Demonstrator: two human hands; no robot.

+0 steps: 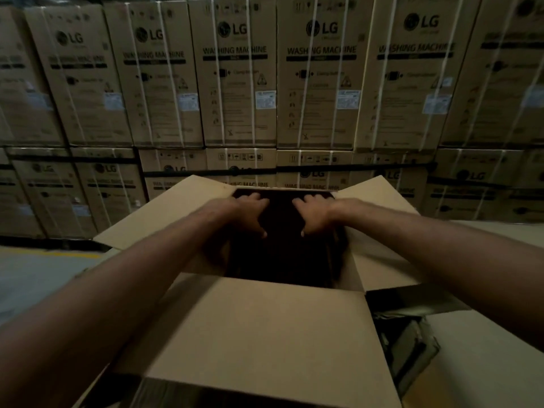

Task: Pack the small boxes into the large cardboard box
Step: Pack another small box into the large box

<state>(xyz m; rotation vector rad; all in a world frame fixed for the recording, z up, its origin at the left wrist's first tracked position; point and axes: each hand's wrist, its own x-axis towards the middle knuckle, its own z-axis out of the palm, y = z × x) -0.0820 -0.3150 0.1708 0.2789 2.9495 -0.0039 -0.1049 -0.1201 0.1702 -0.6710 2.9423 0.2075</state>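
The large cardboard box (259,328) stands open right in front of me, its flaps spread to the left, right and towards me. Both arms reach over its opening. My left hand (247,210) and my right hand (316,212) grip a dark small box (282,254) from its top, fingers hooked over its far edge and thumbs on its near face. The dark box sits partly down inside the opening and is blurred. What lies deeper in the large box is hidden.
A wall of stacked strapped washing machine cartons (240,83) rises just behind the box. Grey floor with a yellow line (50,254) shows at the left. Some dark packaging (406,343) lies under the right flap, beside a pale surface (485,363).
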